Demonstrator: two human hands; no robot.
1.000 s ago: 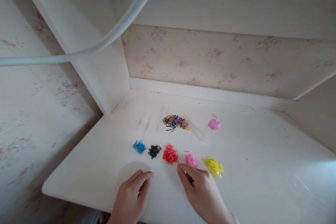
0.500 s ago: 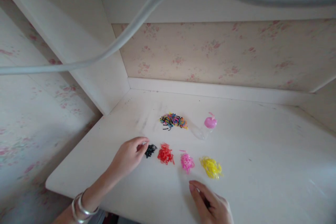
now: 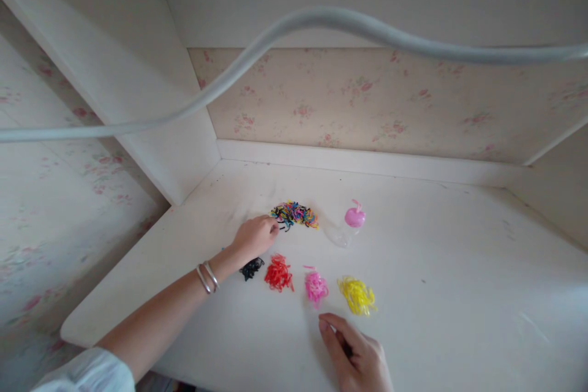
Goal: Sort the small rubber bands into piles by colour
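My left hand reaches to the left edge of a mixed heap of small multicoloured rubber bands, its fingers curled closed. What they hold, if anything, is hidden. Beneath that wrist lies a pile of black rubber bands, partly covered. Red rubber bands, pink rubber bands and yellow rubber bands form separate piles to the right. My right hand rests below the pink and yellow piles, thumb and forefinger pinched together. Anything between those tips is too small to make out.
A clear container lies behind the piles, beside a pink apple-shaped lid. A white cable crosses the upper view, close to the camera. The white table meets a raised ledge at the back and a side panel on the left.
My left hand has moved from the black pile up and right to the mixed heap. My right hand keeps its pinch below the pink pile. The view has shifted slightly.
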